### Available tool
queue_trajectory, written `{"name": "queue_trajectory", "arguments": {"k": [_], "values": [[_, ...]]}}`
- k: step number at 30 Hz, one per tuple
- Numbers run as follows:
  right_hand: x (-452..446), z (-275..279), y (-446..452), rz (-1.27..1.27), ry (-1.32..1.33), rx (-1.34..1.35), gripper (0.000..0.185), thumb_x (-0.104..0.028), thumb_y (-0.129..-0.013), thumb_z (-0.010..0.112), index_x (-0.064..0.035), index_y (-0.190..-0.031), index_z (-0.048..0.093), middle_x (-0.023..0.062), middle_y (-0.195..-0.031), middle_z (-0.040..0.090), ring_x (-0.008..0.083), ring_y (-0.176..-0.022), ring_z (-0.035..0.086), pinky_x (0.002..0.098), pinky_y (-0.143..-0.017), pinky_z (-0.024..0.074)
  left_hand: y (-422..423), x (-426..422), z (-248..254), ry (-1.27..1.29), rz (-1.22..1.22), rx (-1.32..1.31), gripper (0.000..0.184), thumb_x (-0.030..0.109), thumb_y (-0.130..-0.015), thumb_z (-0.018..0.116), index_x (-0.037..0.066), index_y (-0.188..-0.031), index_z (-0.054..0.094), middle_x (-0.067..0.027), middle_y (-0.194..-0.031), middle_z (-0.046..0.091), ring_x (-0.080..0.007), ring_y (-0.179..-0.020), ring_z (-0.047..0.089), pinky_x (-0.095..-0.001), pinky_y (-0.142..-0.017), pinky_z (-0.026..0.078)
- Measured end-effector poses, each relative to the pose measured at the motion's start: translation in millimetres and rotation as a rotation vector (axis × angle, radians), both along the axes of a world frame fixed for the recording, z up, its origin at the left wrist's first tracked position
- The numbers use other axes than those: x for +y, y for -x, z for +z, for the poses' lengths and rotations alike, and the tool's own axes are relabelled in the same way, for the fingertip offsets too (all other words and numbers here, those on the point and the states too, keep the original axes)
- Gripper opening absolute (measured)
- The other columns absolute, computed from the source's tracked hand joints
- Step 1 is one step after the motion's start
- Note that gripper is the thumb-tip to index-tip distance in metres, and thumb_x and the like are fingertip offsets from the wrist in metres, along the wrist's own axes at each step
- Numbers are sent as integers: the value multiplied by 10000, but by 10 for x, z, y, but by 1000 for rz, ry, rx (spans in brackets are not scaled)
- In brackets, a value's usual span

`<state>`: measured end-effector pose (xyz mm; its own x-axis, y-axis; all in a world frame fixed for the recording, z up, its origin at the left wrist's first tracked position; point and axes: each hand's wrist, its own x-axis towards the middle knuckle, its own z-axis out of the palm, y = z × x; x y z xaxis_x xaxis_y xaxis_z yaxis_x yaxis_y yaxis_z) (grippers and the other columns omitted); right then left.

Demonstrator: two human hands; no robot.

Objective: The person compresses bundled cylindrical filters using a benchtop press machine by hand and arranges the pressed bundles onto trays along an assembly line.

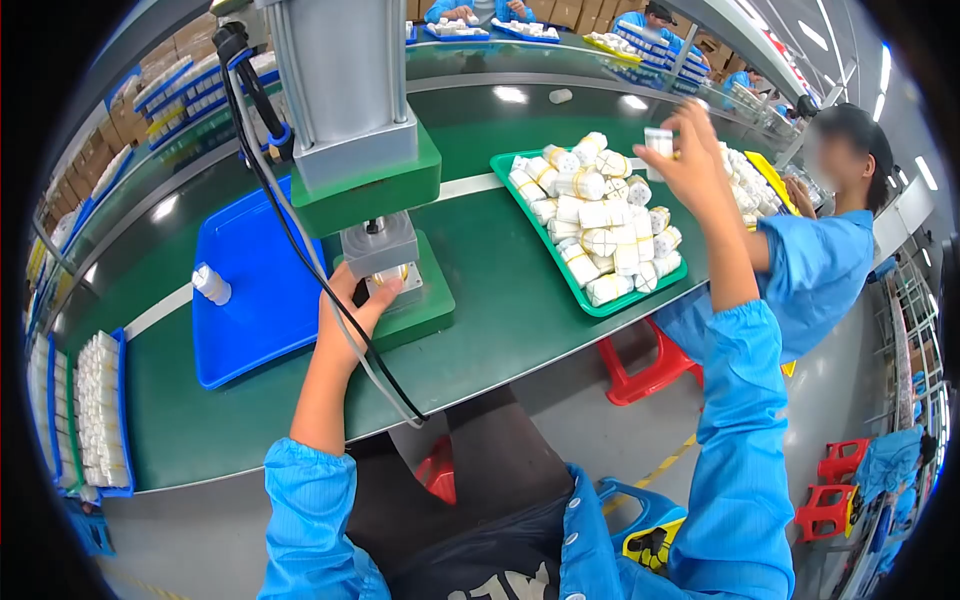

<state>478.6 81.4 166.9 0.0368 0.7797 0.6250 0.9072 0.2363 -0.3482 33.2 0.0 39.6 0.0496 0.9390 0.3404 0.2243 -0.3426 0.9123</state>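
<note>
My left hand (352,310) is at the base of a bench press (378,245), its thumb and fingers closed around a small white part (398,274) beneath the metal press head. Most of that part is hidden by the fingers and the head. My right hand (692,150) is raised above the far right corner of a green tray (497,170), pinching a white cylindrical part (658,142) with dark marks. Heaped in the green tray are many similar white parts (600,215), several with yellowish bands around them.
A blue tray (260,335) left of the press holds a white part (211,285). Black and grey cables (300,220) hang before the press. Filled trays (100,410) stand at the far left. A co-worker (820,250) sits at the right beside a yellow tray (772,180).
</note>
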Motion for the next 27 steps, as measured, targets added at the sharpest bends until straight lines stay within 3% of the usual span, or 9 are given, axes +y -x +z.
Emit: {"name": "queue_trajectory", "arguments": {"k": [4, 11, 16, 20, 23, 25, 27], "values": [[-242, -175, -162, -33, 201, 62, 600, -353, -813, 781, -42, -1258, 527, 176, -880, 670, 292, -818, 684, 371, -725, 525, 17, 10, -3, 18, 34, 84, 370, 172, -839, 741, 6, -1162, 670, -132, -1156, 657, -236, -1077, 622, -354, -955, 456], [-148, -430, -80, -50, 127, 167, 521, -306, -821, 763, -51, -1235, 576, 221, -989, 670, 341, -933, 675, 402, -832, 518, 48, 59, -111, -23, 18, 73, 390, 190, -841, 744, 11, -1179, 667, -144, -1173, 654, -253, -1102, 619, -371, -979, 453], [-238, -428, -15, -80, 11, 196, 595, -340, -819, 772, -32, -1280, 553, 158, -1085, 630, 191, -727, 586, 338, -721, 508, 32, 15, -60, -7, 23, 60, 387, 180, -846, 740, 9, -1184, 663, -140, -1168, 656, -249, -1100, 619, -368, -977, 453], [-214, -579, -129, -116, -55, 282, 631, -374, -826, 764, -40, -1315, 544, 158, -1094, 632, 187, -749, 593, 335, -716, 508, 17, 15, -52, 0, 3, 19, 368, 187, -849, 740, 18, -1169, 673, -134, -1153, 662, -243, -1074, 626, -361, -955, 463], [-347, -535, -136, -100, -127, 289, 525, -301, -871, 738, -36, -1290, 568, 143, -1109, 637, 167, -763, 598, 306, -706, 507, 59, 95, -148, -86, -17, 89, 371, 198, -851, 734, 27, -1174, 671, -132, -1154, 663, -243, -1059, 633, -351, -942, 469], [-555, -409, 201, -37, -234, 343, 458, -238, -896, 711, -35, -1283, 576, 120, -1072, 653, 150, -767, 595, 289, -691, 501, 45, 42, -78, -143, 35, 161, 387, 220, -847, 735, 30, -1178, 668, -133, -1159, 663, -252, -1045, 640, -346, -932, 477], [-754, -471, 697, 107, -161, 443, 429, -208, -909, 693, -40, -1286, 577, 92, -1022, 666, 137, -781, 593, 278, -684, 492, 55, 33, -29, -97, -5, 122, 412, 249, -840, 741, 29, -1180, 666, -128, -1168, 663, -256, -1037, 645, -346, -926, 483]]}}
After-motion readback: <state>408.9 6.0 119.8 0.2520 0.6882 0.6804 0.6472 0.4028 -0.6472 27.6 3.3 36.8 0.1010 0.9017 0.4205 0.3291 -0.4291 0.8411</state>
